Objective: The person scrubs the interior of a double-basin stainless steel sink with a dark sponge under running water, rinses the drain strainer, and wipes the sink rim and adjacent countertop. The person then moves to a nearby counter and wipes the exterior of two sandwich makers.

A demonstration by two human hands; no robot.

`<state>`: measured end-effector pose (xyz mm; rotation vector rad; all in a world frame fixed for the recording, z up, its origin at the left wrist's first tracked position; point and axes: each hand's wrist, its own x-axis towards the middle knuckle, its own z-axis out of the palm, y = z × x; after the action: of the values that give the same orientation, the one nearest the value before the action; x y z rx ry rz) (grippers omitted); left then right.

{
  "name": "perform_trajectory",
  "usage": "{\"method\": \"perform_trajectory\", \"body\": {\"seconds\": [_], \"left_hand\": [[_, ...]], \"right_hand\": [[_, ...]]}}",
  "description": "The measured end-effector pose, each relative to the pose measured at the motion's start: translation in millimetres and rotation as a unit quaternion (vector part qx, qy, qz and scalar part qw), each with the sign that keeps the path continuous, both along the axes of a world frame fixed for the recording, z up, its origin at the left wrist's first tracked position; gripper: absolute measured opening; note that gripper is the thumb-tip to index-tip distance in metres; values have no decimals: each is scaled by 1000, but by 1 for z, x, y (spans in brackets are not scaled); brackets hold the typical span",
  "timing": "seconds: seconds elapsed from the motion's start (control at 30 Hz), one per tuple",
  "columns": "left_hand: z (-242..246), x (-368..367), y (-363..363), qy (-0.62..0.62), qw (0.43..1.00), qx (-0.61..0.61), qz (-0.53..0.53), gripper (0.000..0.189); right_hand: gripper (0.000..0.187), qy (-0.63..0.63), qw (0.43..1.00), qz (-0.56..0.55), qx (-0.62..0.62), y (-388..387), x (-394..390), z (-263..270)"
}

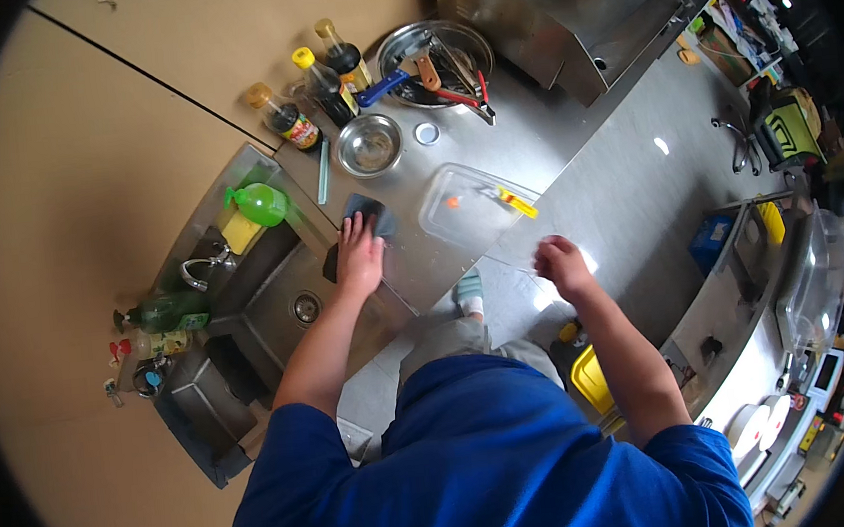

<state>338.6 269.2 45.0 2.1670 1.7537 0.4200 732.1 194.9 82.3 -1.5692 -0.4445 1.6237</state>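
My left hand (360, 257) lies with its fingers spread on a dark grey cloth (380, 218) at the corner of the steel counter (422, 263), beside the sink. My right hand (562, 260) is raised past the counter's front edge, its fingers curled; nothing shows in it. Between the hands, a clear plastic lid or shallow tray (456, 219) rests on the counter, with a small orange piece and a yellow-handled tool (517, 202) at its right side. Behind the cloth stand a steel bowl (369, 146) and a small round white lid (427, 133).
Sauce bottles (327, 83) stand along the wall beside a large steel basin (481, 40) of utensils. The double sink (268, 307) with its faucet (204, 267) is at left, a green spray bottle (263, 204) and yellow sponge (240, 233) on its ledge. Another counter (732, 364) stands at right.
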Motion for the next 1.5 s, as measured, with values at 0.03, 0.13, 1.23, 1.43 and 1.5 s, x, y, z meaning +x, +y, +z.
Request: {"method": "perform_trajectory", "body": {"seconds": [0.03, 0.13, 1.23, 1.43, 1.5], "left_hand": [[3, 18, -9, 45, 999, 2, -13, 52], [-1, 52, -45, 82, 996, -10, -27, 59], [-4, 457, 157, 79, 980, -1, -183, 75], [-16, 460, 166, 66, 974, 47, -210, 69], [-21, 440, 154, 37, 976, 82, -197, 68]], "right_hand": [[14, 10, 1000, 5, 18, -12, 23, 2], [14, 47, 998, -28, 6, -32, 68, 15], [10, 90, 961, -261, 22, -114, 282, 74], [9, 67, 972, -224, -11, -106, 298, 73], [9, 65, 977, -201, -12, -96, 305, 70]]}}
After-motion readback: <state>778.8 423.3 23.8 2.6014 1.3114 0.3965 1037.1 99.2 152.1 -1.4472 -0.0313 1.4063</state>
